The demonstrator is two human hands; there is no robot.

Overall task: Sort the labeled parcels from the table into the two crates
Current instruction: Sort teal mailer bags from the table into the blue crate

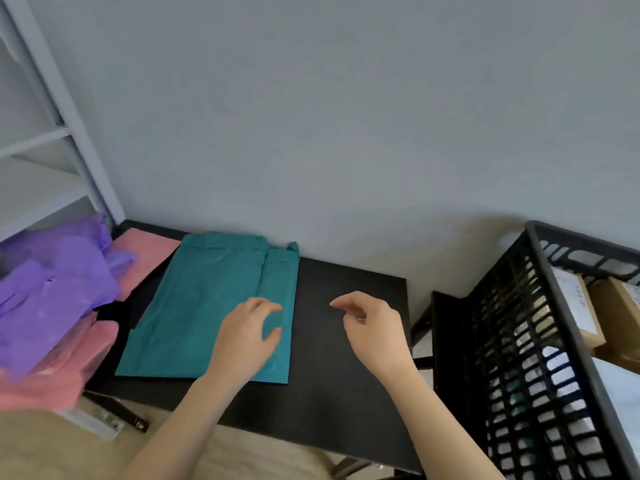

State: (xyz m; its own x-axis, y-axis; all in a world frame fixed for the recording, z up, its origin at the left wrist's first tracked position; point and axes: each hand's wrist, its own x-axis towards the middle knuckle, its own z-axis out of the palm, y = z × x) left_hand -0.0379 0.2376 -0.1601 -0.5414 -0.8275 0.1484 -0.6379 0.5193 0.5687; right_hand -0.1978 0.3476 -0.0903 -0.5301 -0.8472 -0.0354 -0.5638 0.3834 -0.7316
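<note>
Hovering left hand [247,336]: over the right part of the teal parcels [207,306]; fingers loosely curved and slightly spread, thumb apart, gripping nothing; whether the tips touch the teal cannot be told.
Right hand [375,329]: above the bare black table [346,393]; fingers loosely curled, forefinger foremost, holding nothing.
Teal parcels: stacked flat on the table, beneath and left of the left fingers, apart from the right fingers.
Pink parcels [149,258]: flat, beyond and left of the left fingers.
Purple parcels [52,282]: heaped farthest left of the fingers, over more pink.
Black crate [535,306]: right of the right fingers, apart from them, holding brown boxes [616,299].
</note>
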